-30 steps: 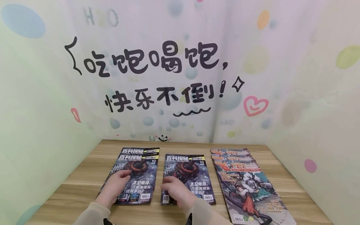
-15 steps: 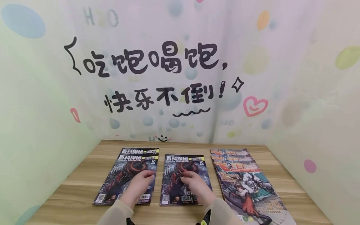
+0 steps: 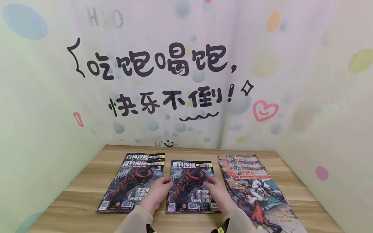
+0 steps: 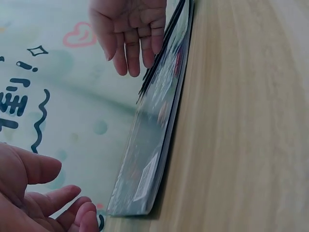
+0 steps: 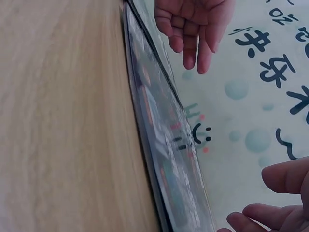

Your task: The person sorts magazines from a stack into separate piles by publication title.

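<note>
A dark magazine [image 3: 188,186] with a robot-arm cover lies flat in the middle of the table. Its left edge has my left hand [image 3: 157,193] beside it, while my right hand [image 3: 220,195] hovers at its right edge, partly covering the cover text. Both wrist views show fingers loosely spread with nothing in them: the left hand [image 4: 36,193] and right hand [image 5: 280,203] appear raised above the magazine, palms facing each other. Left of it lies a matching magazine [image 3: 125,186], overlapping another copy [image 3: 135,156] behind.
Several comic magazines [image 3: 259,204] overlap in a stepped row at the right, close to my right hand. The wooden table [image 3: 70,200] ends against a printed back curtain [image 3: 172,129], with pale side walls [image 3: 329,129] on both sides.
My left hand has moved right, from over the left magazine to the middle one's left edge. My right hand has moved from over the middle magazine to its right edge.
</note>
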`<move>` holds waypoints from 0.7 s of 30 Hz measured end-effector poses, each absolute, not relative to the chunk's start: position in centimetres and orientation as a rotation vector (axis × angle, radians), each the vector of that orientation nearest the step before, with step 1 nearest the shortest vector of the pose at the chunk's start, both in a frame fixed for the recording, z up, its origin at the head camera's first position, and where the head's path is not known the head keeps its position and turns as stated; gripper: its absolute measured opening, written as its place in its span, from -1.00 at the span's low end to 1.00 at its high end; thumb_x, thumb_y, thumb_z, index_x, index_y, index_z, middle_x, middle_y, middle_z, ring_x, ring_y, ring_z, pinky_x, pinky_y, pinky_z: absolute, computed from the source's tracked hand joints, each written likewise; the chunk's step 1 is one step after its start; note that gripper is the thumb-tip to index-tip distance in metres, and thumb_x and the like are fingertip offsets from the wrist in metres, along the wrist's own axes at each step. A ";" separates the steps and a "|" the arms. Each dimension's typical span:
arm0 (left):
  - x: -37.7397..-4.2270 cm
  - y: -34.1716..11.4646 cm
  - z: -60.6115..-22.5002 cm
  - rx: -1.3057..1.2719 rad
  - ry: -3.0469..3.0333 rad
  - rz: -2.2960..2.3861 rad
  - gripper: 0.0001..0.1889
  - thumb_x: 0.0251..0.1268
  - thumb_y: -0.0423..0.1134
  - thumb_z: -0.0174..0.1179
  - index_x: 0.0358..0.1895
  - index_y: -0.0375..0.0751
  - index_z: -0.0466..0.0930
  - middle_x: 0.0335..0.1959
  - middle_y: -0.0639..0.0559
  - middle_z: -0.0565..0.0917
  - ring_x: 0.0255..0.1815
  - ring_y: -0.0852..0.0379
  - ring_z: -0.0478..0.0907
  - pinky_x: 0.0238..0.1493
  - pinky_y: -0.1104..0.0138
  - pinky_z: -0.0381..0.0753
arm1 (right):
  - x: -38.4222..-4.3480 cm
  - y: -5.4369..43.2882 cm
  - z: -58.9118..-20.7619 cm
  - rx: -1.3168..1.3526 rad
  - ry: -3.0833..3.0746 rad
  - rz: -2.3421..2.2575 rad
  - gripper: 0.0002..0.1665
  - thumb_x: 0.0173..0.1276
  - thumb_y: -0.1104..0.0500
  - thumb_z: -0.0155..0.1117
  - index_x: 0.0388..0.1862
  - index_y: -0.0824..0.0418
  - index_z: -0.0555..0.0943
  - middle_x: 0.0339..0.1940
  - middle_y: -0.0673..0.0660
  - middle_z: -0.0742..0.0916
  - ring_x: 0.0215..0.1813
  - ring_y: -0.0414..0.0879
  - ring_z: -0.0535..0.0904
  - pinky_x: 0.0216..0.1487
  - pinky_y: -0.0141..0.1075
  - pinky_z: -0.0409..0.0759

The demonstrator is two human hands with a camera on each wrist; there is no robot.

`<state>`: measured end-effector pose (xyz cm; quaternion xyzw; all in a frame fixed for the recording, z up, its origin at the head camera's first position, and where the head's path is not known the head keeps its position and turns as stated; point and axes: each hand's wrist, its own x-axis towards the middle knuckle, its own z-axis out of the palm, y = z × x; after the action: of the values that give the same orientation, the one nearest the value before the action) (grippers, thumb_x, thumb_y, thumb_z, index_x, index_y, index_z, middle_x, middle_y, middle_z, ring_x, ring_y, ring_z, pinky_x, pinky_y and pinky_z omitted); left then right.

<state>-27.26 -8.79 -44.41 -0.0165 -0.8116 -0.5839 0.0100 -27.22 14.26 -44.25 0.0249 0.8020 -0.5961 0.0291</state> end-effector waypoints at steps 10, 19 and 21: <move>-27.3 -7.5 -45.1 -0.035 -2.563 -1.819 -0.54 0.37 -0.30 0.03 0.24 -0.54 0.37 0.22 -0.48 0.39 0.22 -0.40 0.33 0.17 -0.17 0.36 | -27.3 15.2 -45.3 0.186 2.566 -1.730 -0.32 0.42 0.11 0.10 0.38 0.48 0.26 0.38 0.47 0.32 0.38 0.40 0.18 0.30 0.24 0.21; -27.0 -7.2 -45.7 -0.009 -2.565 -1.791 -0.53 0.33 -0.31 0.07 0.24 -0.52 0.39 0.25 -0.49 0.36 0.26 -0.41 0.28 0.21 -0.15 0.33 | -27.4 15.7 -45.7 0.199 2.692 -1.624 -0.32 0.40 0.11 0.14 0.36 0.48 0.28 0.34 0.48 0.37 0.35 0.40 0.22 0.26 0.23 0.27; -26.9 -7.2 -45.8 -0.006 -2.562 -1.789 -0.53 0.33 -0.32 0.07 0.24 -0.52 0.39 0.24 -0.50 0.36 0.27 -0.43 0.26 0.22 -0.17 0.31 | -27.4 15.7 -45.9 0.199 2.707 -1.606 -0.31 0.40 0.10 0.15 0.36 0.49 0.28 0.34 0.49 0.37 0.35 0.41 0.22 0.26 0.23 0.27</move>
<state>-26.90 -7.19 -45.77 -0.0019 -0.8199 -0.5724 0.0083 -27.41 15.72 -45.88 0.0631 0.8583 -0.5092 -0.0061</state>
